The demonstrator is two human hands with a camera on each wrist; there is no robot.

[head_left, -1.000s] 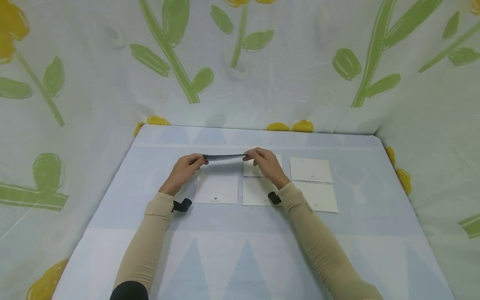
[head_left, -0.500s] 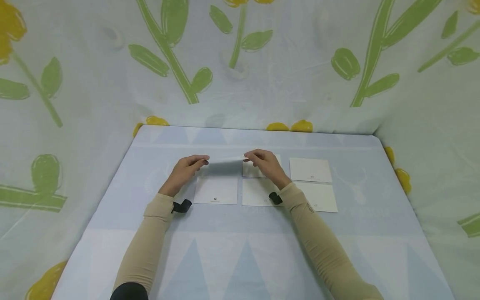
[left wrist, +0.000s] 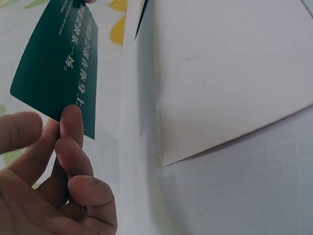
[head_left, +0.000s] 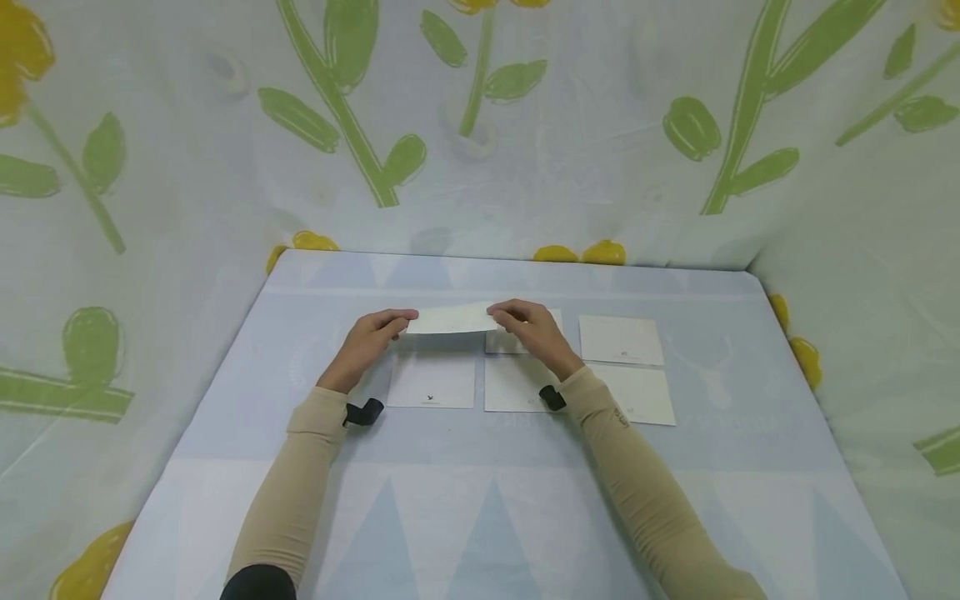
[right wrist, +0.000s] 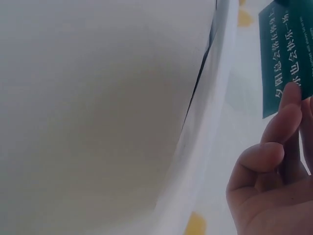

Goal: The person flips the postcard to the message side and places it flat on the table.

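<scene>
A thin postcard (head_left: 450,318) is held up over the far part of the table, its white side toward the head view. Its other side is dark green with white lettering, as the green postcard (left wrist: 44,68) in the left wrist view shows. My left hand (head_left: 363,346) pinches the left end between thumb and fingers. At the right end, my right hand (head_left: 538,335) pinches the same card. Just below and nearer lies a white card (head_left: 431,379) with a small dark print, its far part shaded by the held one.
Right of that card, two white cards lie one behind the other, the nearer card (head_left: 513,387) partly under my right wrist. Farther right are another far card (head_left: 621,340) and near card (head_left: 641,396). The pale blue patterned table (head_left: 420,500) meets a flowered curtain (head_left: 570,192) behind.
The postcard has tipped between my hands: first its dark side showed edge-on, then a thin pale strip, now its white face. Both hands stay nearly in place.
</scene>
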